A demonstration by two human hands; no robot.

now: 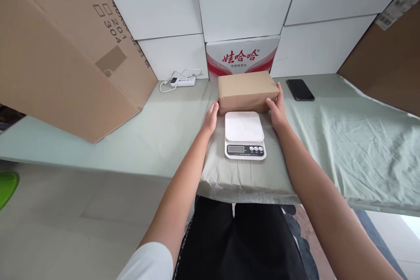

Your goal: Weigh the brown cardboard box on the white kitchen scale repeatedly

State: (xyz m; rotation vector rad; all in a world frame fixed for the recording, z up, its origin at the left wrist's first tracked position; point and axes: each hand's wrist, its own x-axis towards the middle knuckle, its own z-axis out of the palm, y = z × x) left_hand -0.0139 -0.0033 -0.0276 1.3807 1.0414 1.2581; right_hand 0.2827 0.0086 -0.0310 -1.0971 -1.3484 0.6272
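A white scale (244,127) is lying nearest on the tabletop (177,148). Well left of the scale, a large cardboard box (62,48) is standing. Just behind the scale, the left hand (210,117) and right hand (278,111) are holding a small carton (246,88) by its ends. Beyond the scale, a phone (300,89) is lying rightward, a power strip (183,81) leftward, and the small carton is partly blocking a red-and-white box (243,57).

We've got matt, plain cardboard on the small box (248,89), smooth white plastic on the kitchen scale (245,135), and kinda wrinkly cloth over the tabletop (177,135). Our phone (300,90) looks glossy; the big carton (59,52) is dull cardboard too.
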